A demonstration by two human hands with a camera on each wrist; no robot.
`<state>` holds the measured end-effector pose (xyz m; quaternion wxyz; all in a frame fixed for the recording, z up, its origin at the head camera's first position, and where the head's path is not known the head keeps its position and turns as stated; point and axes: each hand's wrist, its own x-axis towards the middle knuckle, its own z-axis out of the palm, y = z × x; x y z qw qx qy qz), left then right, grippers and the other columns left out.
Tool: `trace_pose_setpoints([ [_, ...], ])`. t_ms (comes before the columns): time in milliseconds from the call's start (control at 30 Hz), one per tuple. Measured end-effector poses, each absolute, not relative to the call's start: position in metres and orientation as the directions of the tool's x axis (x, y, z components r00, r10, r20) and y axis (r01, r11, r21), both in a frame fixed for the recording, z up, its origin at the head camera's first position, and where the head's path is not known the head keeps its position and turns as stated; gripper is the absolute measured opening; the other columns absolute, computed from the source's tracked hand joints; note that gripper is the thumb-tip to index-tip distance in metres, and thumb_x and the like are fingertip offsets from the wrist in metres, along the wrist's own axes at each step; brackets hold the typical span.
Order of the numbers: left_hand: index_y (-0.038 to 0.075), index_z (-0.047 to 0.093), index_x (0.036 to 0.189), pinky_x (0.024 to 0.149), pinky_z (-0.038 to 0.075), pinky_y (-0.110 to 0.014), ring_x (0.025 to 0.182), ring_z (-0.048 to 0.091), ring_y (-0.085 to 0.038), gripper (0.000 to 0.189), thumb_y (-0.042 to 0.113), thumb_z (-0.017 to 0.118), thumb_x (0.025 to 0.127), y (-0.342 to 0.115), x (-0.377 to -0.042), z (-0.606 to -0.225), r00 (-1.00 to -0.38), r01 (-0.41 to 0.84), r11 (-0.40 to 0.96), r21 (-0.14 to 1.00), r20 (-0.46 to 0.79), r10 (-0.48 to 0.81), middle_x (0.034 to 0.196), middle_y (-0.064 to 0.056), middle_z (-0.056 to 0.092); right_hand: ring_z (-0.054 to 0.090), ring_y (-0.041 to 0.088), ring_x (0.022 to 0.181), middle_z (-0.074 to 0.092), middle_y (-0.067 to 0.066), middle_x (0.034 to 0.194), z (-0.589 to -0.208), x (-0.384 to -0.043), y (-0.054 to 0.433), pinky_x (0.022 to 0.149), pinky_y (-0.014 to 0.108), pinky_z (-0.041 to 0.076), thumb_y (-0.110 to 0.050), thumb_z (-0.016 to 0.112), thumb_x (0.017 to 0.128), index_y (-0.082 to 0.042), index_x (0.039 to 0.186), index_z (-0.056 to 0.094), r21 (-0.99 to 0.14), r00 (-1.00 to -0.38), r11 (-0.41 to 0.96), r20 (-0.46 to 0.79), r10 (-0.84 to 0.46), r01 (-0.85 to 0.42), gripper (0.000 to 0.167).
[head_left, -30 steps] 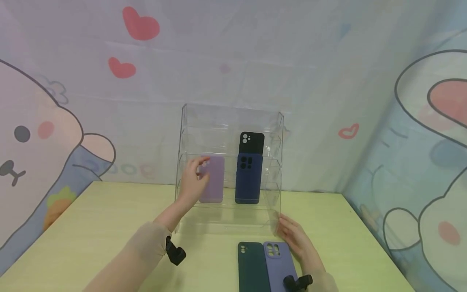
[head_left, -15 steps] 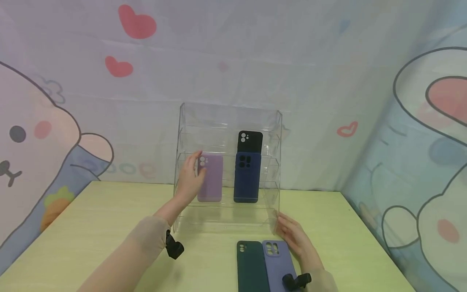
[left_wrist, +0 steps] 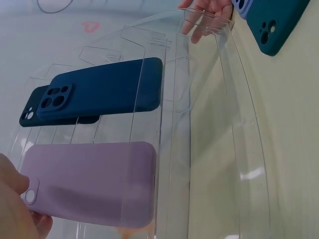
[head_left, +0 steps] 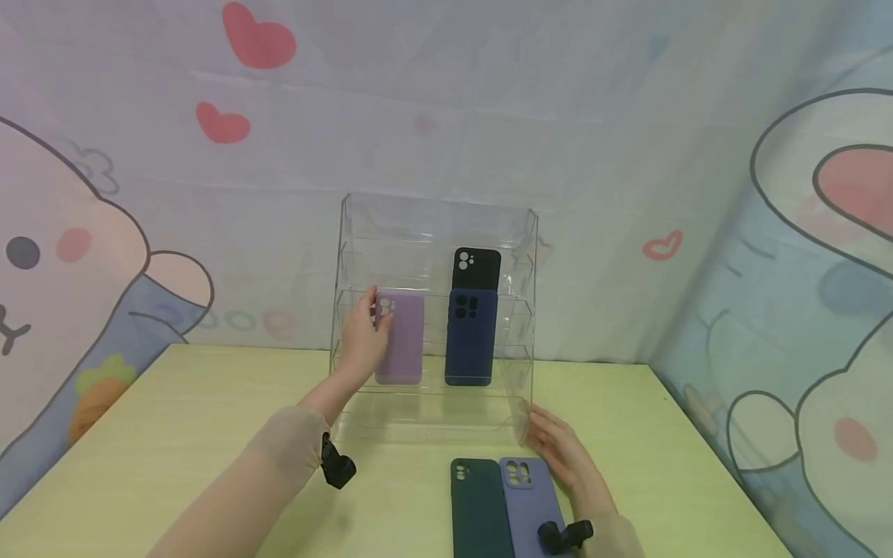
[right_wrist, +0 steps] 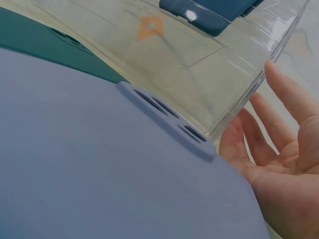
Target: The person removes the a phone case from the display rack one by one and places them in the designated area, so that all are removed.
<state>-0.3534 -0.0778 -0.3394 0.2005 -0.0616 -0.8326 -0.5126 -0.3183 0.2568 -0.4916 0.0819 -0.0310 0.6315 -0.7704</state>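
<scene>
My left hand (head_left: 363, 339) holds the upper left edge of a light purple phone case (head_left: 405, 341), which stands in a clear tiered display rack (head_left: 436, 411). In the left wrist view the thumb lies over the front of the purple case (left_wrist: 94, 184) by its camera hole, with fingers at the edge behind. My right hand (head_left: 563, 453) rests its fingertips against the rack's lower right side; in the right wrist view its fingers (right_wrist: 289, 94) are loosely extended. To the right of the purple case, a dark blue phone case (head_left: 470, 345) stands in the same tier.
A black phone case (head_left: 477, 267) stands one tier behind the blue one. On the table (head_left: 230, 449), in front of the rack, a dark green phone case (head_left: 477, 508) and a lavender phone case (head_left: 530, 500) lie side by side. A printed cloth (head_left: 593, 155) hangs behind.
My left hand has moved slightly left, from across the purple case's front to its upper left edge. The right hand stays by the rack. The view has shifted slightly.
</scene>
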Motion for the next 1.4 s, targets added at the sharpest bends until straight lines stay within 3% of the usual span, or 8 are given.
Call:
trace_pose_setpoints([
  [200, -0.001, 0.042, 0.144, 0.100, 0.051, -0.043, 0.119, 0.057, -0.035, 0.048, 0.009, 0.057, 0.099, -0.077, -0.355, -0.343, -0.898, 0.316, 0.370, 0.873, 0.401, -0.179, 0.133, -0.021, 0.056, 0.058, 0.000, 0.109, 0.047, 0.012, 0.143, -0.493, -0.318, 0.257, 0.095, 0.018, 0.047, -0.013, 0.044, 0.104, 0.009, 0.151, 0.019, -0.980, -0.984, -0.184, -0.046, -0.170, 0.078, 0.058],
  [467, 0.001, 0.057, 0.131, 0.094, 0.054, -0.044, 0.107, 0.064, -0.035, 0.038, 0.013, 0.063, 0.095, -0.080, -0.354, -0.347, -0.878, 0.305, 0.350, 0.886, 0.404, -0.258, 0.122, -0.021, 0.065, 0.057, 0.004, 0.114, 0.032, 0.024, 0.153, -0.493, -0.320, 0.256, 0.096, 0.019, 0.047, -0.012, 0.045, 0.102, 0.008, 0.151, 0.023, -0.977, -0.986, -0.195, -0.052, -0.159, 0.083, 0.057],
  [700, -0.001, 0.057, 0.129, 0.091, 0.054, -0.045, 0.104, 0.064, -0.036, 0.037, 0.012, 0.063, 0.095, -0.084, -0.353, -0.355, -0.887, 0.281, 0.380, 0.881, 0.390, -0.248, 0.120, -0.022, 0.065, 0.057, 0.004, 0.114, 0.037, 0.021, 0.152, -0.494, -0.321, 0.256, 0.097, 0.019, 0.047, -0.011, 0.046, 0.102, 0.008, 0.151, 0.023, -0.976, -0.986, -0.200, -0.058, -0.155, 0.089, 0.057],
  [1000, 0.001, 0.059, 0.128, 0.090, 0.055, -0.044, 0.104, 0.065, -0.035, 0.035, 0.013, 0.063, 0.095, -0.085, -0.354, -0.360, -0.901, 0.261, 0.341, 0.903, 0.355, -0.251, 0.120, -0.021, 0.066, 0.059, 0.003, 0.110, 0.059, -0.001, 0.128, -0.497, -0.318, 0.258, 0.095, 0.019, 0.049, -0.012, 0.046, 0.103, 0.011, 0.150, 0.021, -0.977, -0.987, -0.204, -0.037, -0.157, 0.069, 0.057],
  [1400, -0.003, 0.060, 0.126, 0.076, 0.060, -0.031, 0.097, 0.067, -0.034, 0.034, 0.009, 0.064, 0.094, -0.090, -0.351, -0.360, -0.888, 0.283, 0.282, 0.917, 0.362, -0.283, 0.117, -0.023, 0.066, 0.056, 0.005, 0.113, 0.045, 0.015, 0.146, -0.491, -0.319, 0.256, 0.096, 0.019, 0.047, -0.009, 0.042, 0.103, 0.007, 0.151, 0.022, -0.972, -0.986, -0.210, -0.072, -0.150, 0.103, 0.055],
])
